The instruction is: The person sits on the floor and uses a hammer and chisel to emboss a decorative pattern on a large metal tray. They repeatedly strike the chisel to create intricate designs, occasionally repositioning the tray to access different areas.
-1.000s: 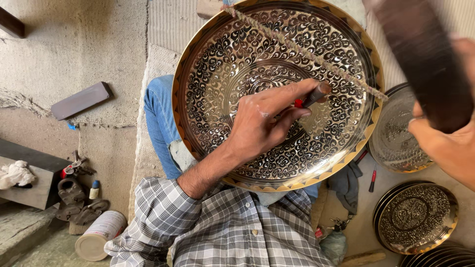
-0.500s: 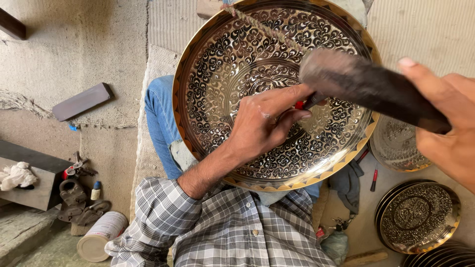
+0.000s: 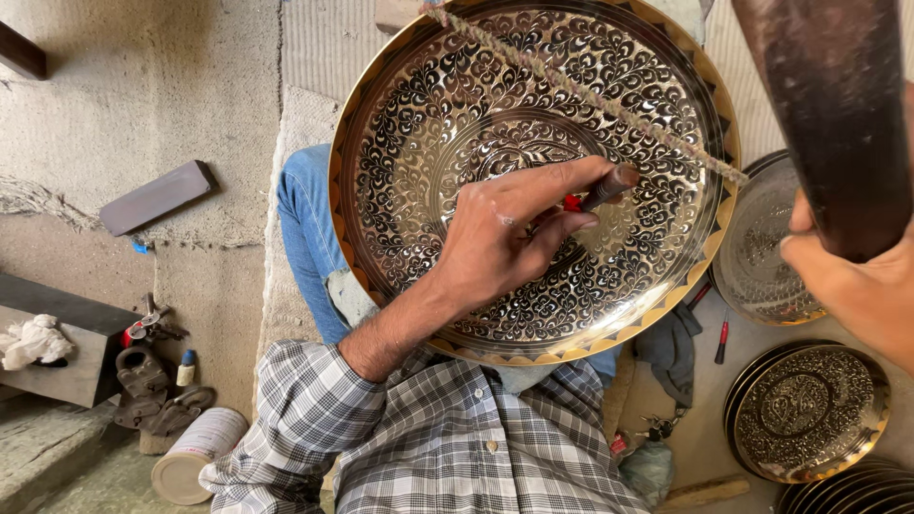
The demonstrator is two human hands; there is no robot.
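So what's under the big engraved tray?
The tray rests on the person's lap: a jeans-clad leg shows at its left edge and a checked shirt below it. The other leg and whatever else supports it are covered by the tray.

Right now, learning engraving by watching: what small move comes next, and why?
Probably bring the dark mallet in the right hand down onto the chisel, because the left hand holds its tip on the large engraved brass tray while the mallet is raised.
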